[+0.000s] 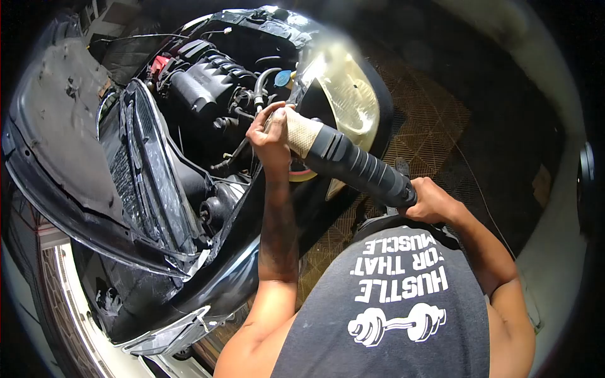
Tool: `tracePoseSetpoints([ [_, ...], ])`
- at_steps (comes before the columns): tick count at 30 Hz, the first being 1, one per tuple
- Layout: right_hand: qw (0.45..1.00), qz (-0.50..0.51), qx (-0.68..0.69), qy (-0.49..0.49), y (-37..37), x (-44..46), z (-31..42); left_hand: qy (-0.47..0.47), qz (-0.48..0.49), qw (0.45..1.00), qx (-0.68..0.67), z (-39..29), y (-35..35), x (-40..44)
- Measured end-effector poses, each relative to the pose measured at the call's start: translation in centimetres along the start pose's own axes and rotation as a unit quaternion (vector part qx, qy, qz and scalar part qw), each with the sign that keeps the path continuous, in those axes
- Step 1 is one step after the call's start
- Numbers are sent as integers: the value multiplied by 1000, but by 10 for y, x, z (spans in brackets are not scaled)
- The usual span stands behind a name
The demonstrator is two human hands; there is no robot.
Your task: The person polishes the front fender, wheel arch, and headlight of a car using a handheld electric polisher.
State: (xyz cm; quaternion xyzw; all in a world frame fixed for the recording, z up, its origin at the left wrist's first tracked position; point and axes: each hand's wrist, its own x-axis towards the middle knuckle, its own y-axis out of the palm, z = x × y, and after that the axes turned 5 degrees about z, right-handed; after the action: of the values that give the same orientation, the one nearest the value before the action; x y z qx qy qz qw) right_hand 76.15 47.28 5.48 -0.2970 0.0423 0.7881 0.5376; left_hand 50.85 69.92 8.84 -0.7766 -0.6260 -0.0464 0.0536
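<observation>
A black power polisher (360,165) with a beige wrapping (304,133) round its front end lies across the car's front corner. My left hand (271,131) is closed over the wrapped head end. At the rear of the body, my right hand (432,200) grips the handle. Below the head shows part of a yellow and pink round pad (302,175), the rest hidden by the tool and my left forearm. Just beyond the polisher is a yellowish, hazy headlight (353,101); whether the pad touches the car cannot be made out.
An engine (201,85) shows in the open bay, with a blue reservoir cap (282,79) near the headlight. The raised hood (60,132) stands at left. A black fender (224,277) runs beside my left arm. Patterned flooring (416,126) and a thin cable (482,189) are at right.
</observation>
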Motion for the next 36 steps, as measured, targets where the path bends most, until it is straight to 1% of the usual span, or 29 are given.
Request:
tracePoseSetpoints([
  [1,1000,4,3,-9,2,-2,5,6,-12,1000,-9,-4,-4,-8],
  [2,1000,7,1,-11,5,-4,8,30,-18,999,34,-8,-11,-15],
  [3,1000,16,-7,-14,7,-5,10,36,-17,999,6,-7,-20,-22],
  [5,999,27,-15,-16,6,-5,16,58,-34,997,22,-9,-35,-34],
  [7,999,50,-16,-5,4,-5,22,51,-63,996,25,-10,-41,-43],
  [8,999,51,-19,-5,4,-5,21,50,-64,996,26,-13,-39,-44],
  [10,998,38,-17,-45,1,-3,17,62,-53,996,44,-12,-36,-40],
  [11,998,39,-21,-46,-3,-2,18,74,-42,995,61,-7,-36,-33],
  [13,998,40,-38,7,-15,1,22,59,-36,997,38,-9,-18,-20],
  [14,999,23,-23,-14,-17,7,10,81,-25,996,32,-7,-9,-10],
  [15,998,40,-43,-18,-23,13,0,173,-8,967,186,9,-10,4],
  [16,999,20,-35,-15,-30,19,-7,372,12,830,416,13,-9,21],
  [17,1000,0,-26,-13,-35,24,-6,366,-27,814,450,27,3,31],
  [18,998,12,-46,40,-43,19,16,399,-22,803,443,43,12,47],
  [19,997,26,-66,33,-45,23,9,332,-16,866,374,45,29,57],
  [20,1000,10,-20,9,-47,25,-11,231,-16,936,264,49,42,59],
  [21,999,-9,31,-14,-50,26,-23,133,-41,981,138,53,56,62],
  [23,1000,8,12,-2,-50,19,-25,49,-29,992,110,30,60,45],
  [25,1000,17,3,15,-45,14,-19,74,-41,991,103,8,50,24],
  [26,1000,22,-2,19,-37,10,-11,67,-53,994,74,18,40,19],
  [27,999,25,-8,23,-29,8,-6,108,-61,983,135,11,29,10],
  [29,999,26,-10,35,-16,9,-5,61,-53,994,72,-10,9,-14],
  [30,999,37,-3,13,-9,10,-8,101,-57,987,114,-8,-5,-23],
  [32,998,65,15,-21,-2,9,3,108,-76,986,99,-16,-25,-40],
  [33,998,57,21,-16,-1,8,17,71,-93,992,44,-28,-31,-52],
  [35,995,82,-33,-44,-1,6,37,63,-119,991,-22,-39,-40,-69],
  [36,995,96,-14,-29,3,10,28,66,-127,990,3,-36,-48,-74],
])
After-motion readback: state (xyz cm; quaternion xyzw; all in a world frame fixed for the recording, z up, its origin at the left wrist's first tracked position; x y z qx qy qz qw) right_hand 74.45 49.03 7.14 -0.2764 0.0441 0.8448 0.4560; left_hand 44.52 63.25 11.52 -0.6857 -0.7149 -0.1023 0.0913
